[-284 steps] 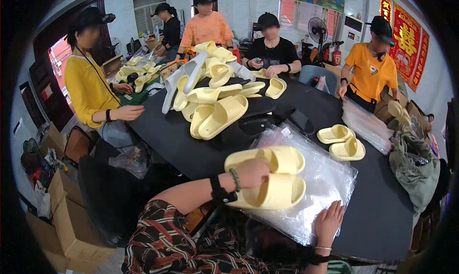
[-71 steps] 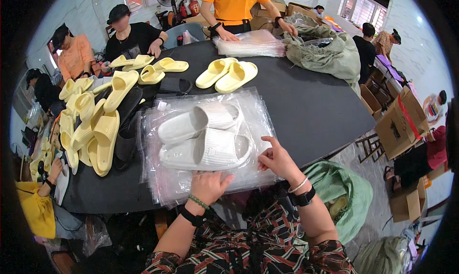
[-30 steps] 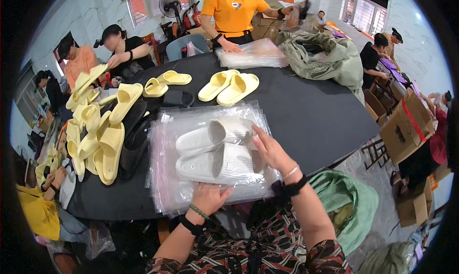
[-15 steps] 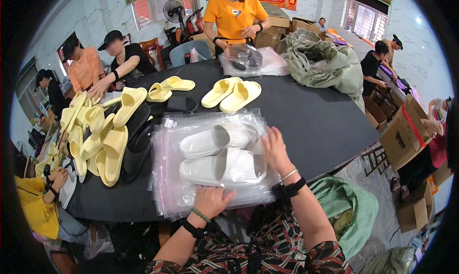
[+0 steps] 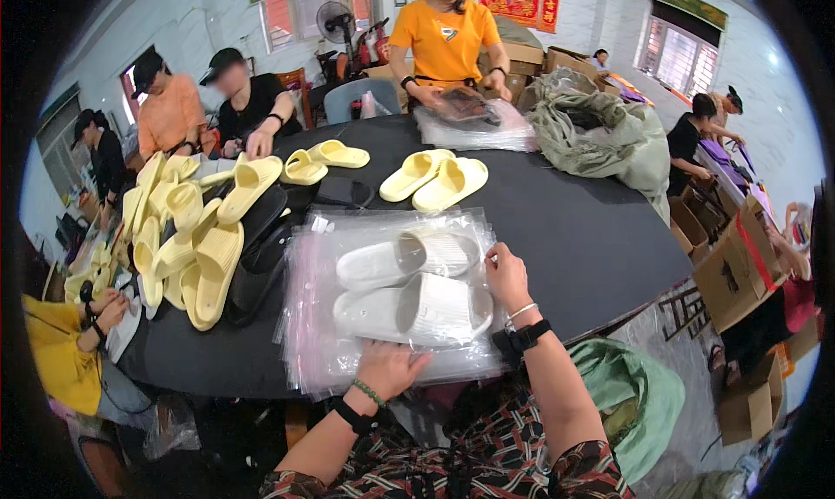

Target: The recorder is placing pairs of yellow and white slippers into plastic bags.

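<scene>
A pair of white slide slippers (image 5: 370,314) lies side by side inside a clear plastic bag (image 5: 474,347). The bag rests on a stack of clear plastic bags (image 5: 304,325) at the near side of the table. My left hand (image 5: 390,370) lies with its fingers stretched along the stack's near edge, thumb toward the right, partly under the slipper. At the bag's right edge, my right hand (image 5: 508,281) has its fingers bent and pinched together at the plastic. The exact grip of its fingertips is hard to see.
Yellow slippers (image 5: 213,273) are heaped at the left over black slippers (image 5: 257,281); a yellow pair (image 5: 448,181) stands beyond the bags. Across the black table (image 5: 583,238), a person in orange (image 5: 448,42) handles a bagged item. A green sack (image 5: 626,403) is at lower right.
My right hand has gone from lying spread on the bag to bent fingers at its right edge. My left hand stays put. The person opposite has lifted the bagged item slightly.
</scene>
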`<act>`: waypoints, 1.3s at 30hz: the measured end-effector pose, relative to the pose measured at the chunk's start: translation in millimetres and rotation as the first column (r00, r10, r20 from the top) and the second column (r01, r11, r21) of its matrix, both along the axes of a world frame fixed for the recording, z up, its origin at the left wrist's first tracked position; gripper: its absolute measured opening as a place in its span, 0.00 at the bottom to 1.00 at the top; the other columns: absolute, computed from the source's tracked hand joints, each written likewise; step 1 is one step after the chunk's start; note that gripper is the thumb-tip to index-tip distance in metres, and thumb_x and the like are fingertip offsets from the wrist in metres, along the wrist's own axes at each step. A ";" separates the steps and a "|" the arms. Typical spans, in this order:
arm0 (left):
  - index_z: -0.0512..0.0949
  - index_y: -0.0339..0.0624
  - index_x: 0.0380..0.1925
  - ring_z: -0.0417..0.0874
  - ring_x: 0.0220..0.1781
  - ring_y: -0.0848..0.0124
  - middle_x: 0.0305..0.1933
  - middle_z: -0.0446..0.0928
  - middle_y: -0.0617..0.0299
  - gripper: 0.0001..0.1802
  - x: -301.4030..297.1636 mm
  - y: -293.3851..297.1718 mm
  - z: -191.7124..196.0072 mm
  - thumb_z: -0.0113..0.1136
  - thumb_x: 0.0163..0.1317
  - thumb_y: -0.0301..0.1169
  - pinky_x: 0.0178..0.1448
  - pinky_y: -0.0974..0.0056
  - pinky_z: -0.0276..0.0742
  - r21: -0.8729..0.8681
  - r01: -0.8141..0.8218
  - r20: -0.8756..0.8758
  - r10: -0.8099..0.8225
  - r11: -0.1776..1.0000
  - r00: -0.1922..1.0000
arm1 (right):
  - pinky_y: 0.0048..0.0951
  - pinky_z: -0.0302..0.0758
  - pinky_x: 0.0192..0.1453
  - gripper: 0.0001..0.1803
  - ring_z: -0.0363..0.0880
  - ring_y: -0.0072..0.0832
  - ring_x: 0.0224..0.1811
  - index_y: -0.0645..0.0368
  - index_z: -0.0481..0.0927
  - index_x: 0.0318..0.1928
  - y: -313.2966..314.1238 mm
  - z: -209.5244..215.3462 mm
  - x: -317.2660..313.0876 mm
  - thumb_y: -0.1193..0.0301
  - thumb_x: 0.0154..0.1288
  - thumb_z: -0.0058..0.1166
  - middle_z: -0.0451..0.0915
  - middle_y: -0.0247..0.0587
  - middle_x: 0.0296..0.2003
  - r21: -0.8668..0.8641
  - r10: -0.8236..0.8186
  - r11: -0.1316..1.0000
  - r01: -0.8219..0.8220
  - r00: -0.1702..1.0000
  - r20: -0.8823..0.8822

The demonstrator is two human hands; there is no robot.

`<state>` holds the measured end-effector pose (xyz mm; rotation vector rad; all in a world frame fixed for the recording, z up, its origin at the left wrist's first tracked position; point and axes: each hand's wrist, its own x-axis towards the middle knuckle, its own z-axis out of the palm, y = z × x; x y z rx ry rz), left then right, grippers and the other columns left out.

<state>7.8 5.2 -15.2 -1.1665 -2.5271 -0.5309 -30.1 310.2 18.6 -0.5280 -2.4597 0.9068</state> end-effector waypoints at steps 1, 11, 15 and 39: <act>0.85 0.43 0.21 0.83 0.33 0.51 0.26 0.83 0.49 0.32 -0.2 -4.3 -3.2 0.51 0.69 0.57 0.51 0.43 0.73 0.002 -0.031 0.004 0.031 1.000 1.000 | 0.49 0.79 0.47 0.11 0.84 0.55 0.42 0.59 0.82 0.40 -3.9 -1.0 -1.4 0.66 0.63 0.59 0.85 0.57 0.35 0.071 -0.014 0.997 0.012 1.000 0.028; 0.87 0.50 0.36 0.86 0.40 0.53 0.36 0.84 0.51 0.23 9.1 -1.5 6.3 0.54 0.67 0.55 0.55 0.46 0.78 0.247 -0.010 0.071 -0.008 0.969 0.997 | 0.30 0.76 0.43 0.07 0.82 0.24 0.40 0.71 0.82 0.36 28.3 -20.6 2.0 0.81 0.57 0.54 0.87 0.46 0.36 -0.208 0.325 0.930 -0.305 0.943 0.073; 0.85 0.45 0.34 0.83 0.44 0.51 0.37 0.82 0.48 0.22 11.5 -3.1 1.2 0.54 0.67 0.52 0.53 0.44 0.74 0.223 0.008 0.058 -0.022 0.975 0.998 | 0.42 0.68 0.42 0.11 0.69 0.42 0.34 0.66 0.73 0.29 61.6 -52.0 -15.2 0.75 0.58 0.64 0.71 0.48 0.31 0.315 0.172 0.940 -0.132 0.980 -0.104; 0.83 0.40 0.41 0.84 0.36 0.51 0.34 0.83 0.51 0.11 -14.9 -81.5 159.4 0.66 0.60 0.32 0.41 0.53 0.79 0.386 -0.164 -0.048 0.197 0.908 0.979 | 0.41 0.59 0.77 0.30 0.63 0.48 0.74 0.65 0.63 0.73 -47.6 -6.3 13.9 0.59 0.79 0.38 0.64 0.59 0.71 -0.075 0.318 0.946 -0.316 0.948 0.018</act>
